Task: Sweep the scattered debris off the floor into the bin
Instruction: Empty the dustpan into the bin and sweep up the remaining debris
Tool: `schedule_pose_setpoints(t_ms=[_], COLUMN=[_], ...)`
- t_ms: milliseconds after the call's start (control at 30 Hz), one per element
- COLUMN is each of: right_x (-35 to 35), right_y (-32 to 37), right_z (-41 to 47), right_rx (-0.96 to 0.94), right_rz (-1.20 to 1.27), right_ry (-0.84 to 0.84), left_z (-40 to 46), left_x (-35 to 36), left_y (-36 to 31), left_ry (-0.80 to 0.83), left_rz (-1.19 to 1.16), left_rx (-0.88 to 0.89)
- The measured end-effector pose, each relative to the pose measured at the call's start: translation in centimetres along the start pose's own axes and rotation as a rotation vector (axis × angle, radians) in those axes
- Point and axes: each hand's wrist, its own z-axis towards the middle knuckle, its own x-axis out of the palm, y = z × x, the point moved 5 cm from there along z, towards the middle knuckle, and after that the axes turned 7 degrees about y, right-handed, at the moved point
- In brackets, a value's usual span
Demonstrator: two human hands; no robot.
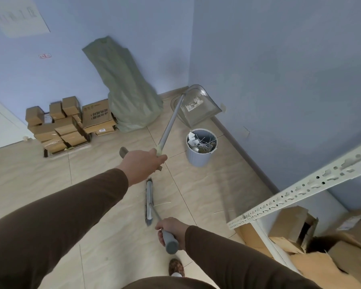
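A: Left hand [141, 163]?
B: Extended forward on a brown sleeve [56, 222]; fingers curled round the upper end of the dustpan handle [171, 122]; grip placed at the pale section of the shaft.

A: Dustpan [198, 107] position?
B: Raised off the floor, beyond the left hand and to its right; tilted, open mouth facing down toward the bin [200, 157]; clear grey plastic, with a label on the inner face.

A: Right hand [171, 231]?
B: Close to the body, below and right of the left hand; wrapped round the grey grip of the broom handle [170, 240]; thumb side toward the camera.

A: Broom head [148, 202]?
B: On the floor tiles [206, 188] between the two hands, just ahead of the right hand; long axis pointing away from the body.

A: Bin contents?
B: White paper scraps and thin pale sticks inside; bin upright, to the right of the left hand, beneath the dustpan mouth, near the wall skirting.

A: Debris left on the floor?
B: One thin stick [164, 203] just right of the broom head; another [220, 211] further right, toward the metal shelf frame [300, 190].

A: Surroundings?
B: Stacked cardboard boxes [67, 124] and a green sack [125, 88] against the wall, beyond and left of the left hand; open cartons [296, 226] under the shelf frame, right of the right hand; a patterned slipper [176, 267] just below the right hand.
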Motion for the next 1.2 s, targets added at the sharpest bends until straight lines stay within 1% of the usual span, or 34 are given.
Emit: schedule_pose_setpoints(t_ms=[167,300,400,467,600,733,833,967,1100,1200], right_x=[0.0,-1.3,-2.1,-2.2,-1.6,-0.7,0.3,2.1,4.4,6.2], right_y=[1.2,2.4,3.6,4.5,6.6,8.3,9.2,10.1,10.8,10.8], right_z=[-1.3,-2.3,-2.3,-2.1,-1.7,-0.7,0.0,1.0,2.2,3.2], right_rx=[0.018,0.057,0.079,0.083,0.088,0.078,0.036,0.01,-0.034,-0.056], right_rz=[0.016,0.048,0.059,0.046,-0.011,-0.117,-0.21,-0.368,-0.5,-0.575], right_ry=[0.049,0.069,0.063,0.06,0.027,-0.004,-0.004,-0.003,-0.011,-0.001], left_z=[-2.2,-5.2,-7.8,-9.8,-14.4,-20.3,-24.7,-29.8,-34.7,-38.2], left_x=[0.3,1.7,2.7,3.6,6.4,11.0,15.0,20.6,25.9,29.5], left_y=[3.7,7.3,10.2,12.3,16.6,19.2,19.6,18.3,17.9,18.5], left_ry=[-0.124,-0.211,-0.272,-0.274,-0.212,-0.116,-0.016,0.1,0.153,0.155], left_rz=[-0.237,-0.44,-0.63,-0.779,-1.063,-1.294,-1.366,-1.447,-1.501,-1.544], left_rx=[-0.159,-0.285,-0.427,-0.537,-0.741,-0.896,-0.993,-1.109,-1.257,-1.35])
